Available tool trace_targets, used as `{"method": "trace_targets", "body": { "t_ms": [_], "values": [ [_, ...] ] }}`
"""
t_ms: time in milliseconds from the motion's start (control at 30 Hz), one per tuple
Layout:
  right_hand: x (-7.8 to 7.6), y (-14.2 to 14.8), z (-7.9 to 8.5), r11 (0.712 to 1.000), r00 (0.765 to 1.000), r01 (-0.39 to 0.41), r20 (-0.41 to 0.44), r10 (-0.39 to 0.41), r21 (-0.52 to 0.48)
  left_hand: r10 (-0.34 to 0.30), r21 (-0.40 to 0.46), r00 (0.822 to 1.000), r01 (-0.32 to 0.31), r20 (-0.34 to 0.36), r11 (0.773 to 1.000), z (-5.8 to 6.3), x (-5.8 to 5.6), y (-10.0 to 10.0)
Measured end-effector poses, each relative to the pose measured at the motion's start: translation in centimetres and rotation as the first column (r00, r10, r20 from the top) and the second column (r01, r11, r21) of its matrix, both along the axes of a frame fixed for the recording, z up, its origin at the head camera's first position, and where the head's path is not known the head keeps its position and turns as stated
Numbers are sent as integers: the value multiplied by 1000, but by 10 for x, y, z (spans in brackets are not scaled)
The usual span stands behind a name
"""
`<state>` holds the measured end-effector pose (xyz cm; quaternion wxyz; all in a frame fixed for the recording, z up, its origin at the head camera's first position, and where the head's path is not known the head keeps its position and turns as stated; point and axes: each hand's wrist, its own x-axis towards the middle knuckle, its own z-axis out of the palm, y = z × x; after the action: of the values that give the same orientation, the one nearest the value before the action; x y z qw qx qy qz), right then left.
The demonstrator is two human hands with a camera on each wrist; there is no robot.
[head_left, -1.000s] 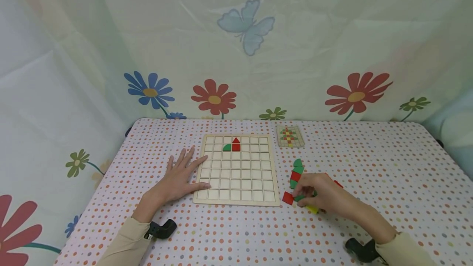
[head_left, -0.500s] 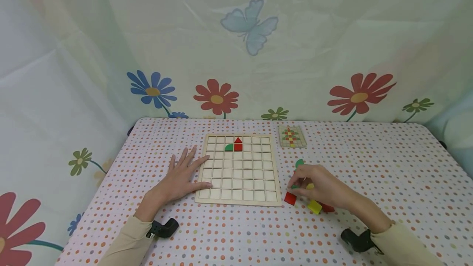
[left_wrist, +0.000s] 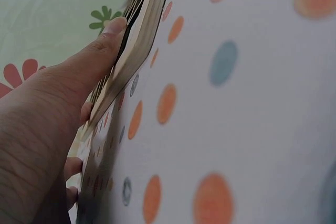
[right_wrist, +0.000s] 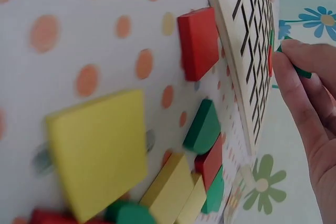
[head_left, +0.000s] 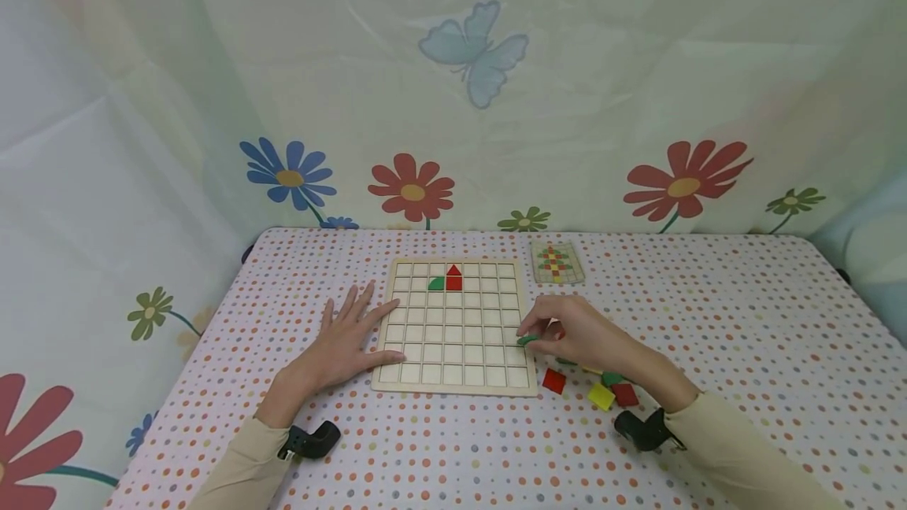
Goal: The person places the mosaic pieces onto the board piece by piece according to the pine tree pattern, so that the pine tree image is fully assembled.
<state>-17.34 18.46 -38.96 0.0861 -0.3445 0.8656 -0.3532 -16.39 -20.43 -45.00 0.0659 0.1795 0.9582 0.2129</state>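
A wooden grid board (head_left: 453, 333) lies on the table with a red triangle (head_left: 453, 269), a red square (head_left: 453, 283) and a green quarter-round piece (head_left: 436, 283) in its upper cells. My left hand (head_left: 347, 343) rests with spread fingers at the board's left edge; in the left wrist view the thumb (left_wrist: 102, 43) lies over the rim. Between thumb and fingertips my right hand (head_left: 577, 329) pinches a green tile (head_left: 527, 340) over the board's right edge. The right wrist view shows that green tile (right_wrist: 302, 69) partly covered by the fingers.
Right of the board lie loose tiles: a red square (head_left: 554, 381), a yellow square (head_left: 601, 396), another red square (head_left: 625, 394) and several more partly under the right hand. A pattern card (head_left: 557, 262) with a tree design lies behind them on the dotted table cover (head_left: 439, 455).
My right hand has picked a green tile from the loose pieces and carried it left to the board's right edge. The left hand has stayed in place.
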Motion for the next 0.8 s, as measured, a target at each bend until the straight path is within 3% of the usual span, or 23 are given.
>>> {"method": "trace_targets", "body": {
  "t_ms": [233, 467, 800],
  "values": [
    [-11, -15, 0, 999, 997, -31, 66, 31, -11, 2, -5, 1000, -2, -2, 1000, -2, 0, 0],
    [-26, -27, 3, 1000, 1000, -27, 17, 26, 8, 1, -7, 1000, -1, -6, 1000, -1, -1, -1],
    [-56, -39, 5, 998, 997, 62, -44, -60, 30, 3, -7, 1000, -3, -8, 1000, -3, -1, 0]
  ]
}}
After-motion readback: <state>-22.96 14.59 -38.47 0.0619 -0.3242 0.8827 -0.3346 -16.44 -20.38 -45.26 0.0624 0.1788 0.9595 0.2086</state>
